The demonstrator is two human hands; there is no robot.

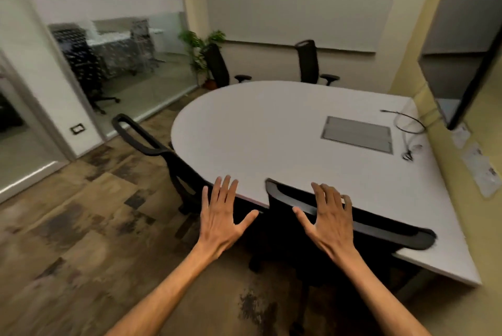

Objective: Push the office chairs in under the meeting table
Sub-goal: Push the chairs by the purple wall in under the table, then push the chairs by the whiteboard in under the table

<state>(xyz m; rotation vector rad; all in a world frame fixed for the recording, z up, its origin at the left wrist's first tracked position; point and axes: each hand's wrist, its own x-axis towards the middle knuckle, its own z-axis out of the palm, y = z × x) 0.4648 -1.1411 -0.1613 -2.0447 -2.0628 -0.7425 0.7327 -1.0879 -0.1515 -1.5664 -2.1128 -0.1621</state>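
Near office chair (pixel 353 229), lower centre: castors likely roll easily, swivel may twist; push backrest top rail. Left hand (pixel 221 214) splayed, free; right hand (pixel 330 220) spread over rail, contact unclear; seat already under surface (pixel 271 129)

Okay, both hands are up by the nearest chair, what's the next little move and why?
Probably lower both open hands onto the near chair's backrest and push. The right hand hovers at its top edge, the left hand sits off to its side, and the table edge is just beyond.

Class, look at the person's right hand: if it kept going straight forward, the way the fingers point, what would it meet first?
Most likely the top rail of the nearest black chair's backrest. The right hand, open, fingers spread, hovers at that rail; whether it already touches is unclear. Beyond lies the white meeting table.
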